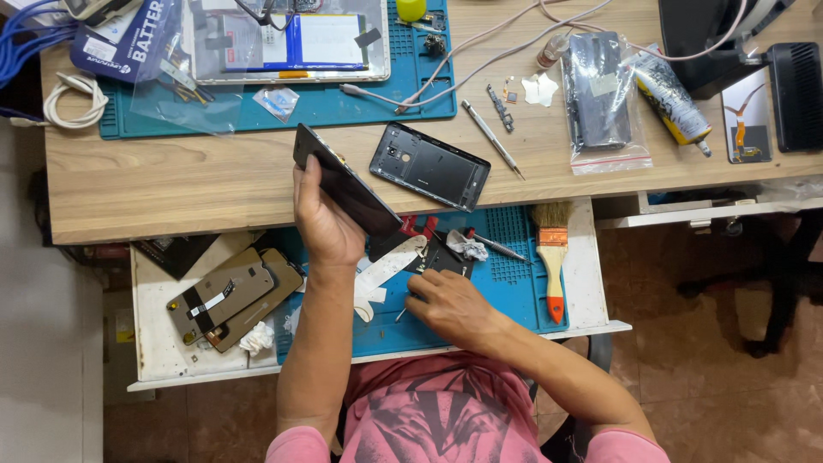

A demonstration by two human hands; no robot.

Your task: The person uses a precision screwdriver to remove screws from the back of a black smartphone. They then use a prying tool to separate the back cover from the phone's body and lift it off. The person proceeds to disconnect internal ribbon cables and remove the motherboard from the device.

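A: What crowds the right hand [450, 304]?

B: Just past its fingertips [417, 296] lie small black parts [439, 257], a white strip [386, 267] and a crumpled wipe [467, 247]. Beyond the knuckles the blue mat [506, 291] is bare as far as the paintbrush [553, 257].

A: And the left hand [324, 219]?

B: Its fingers [302, 184] wrap a dark phone [343, 182]. The black back cover [430, 165] sits just beside the phone's far end. Outward of the fingers the wooden desk [171, 189] is bare; below the wrist, two screen panels [233, 296] block the drawer.
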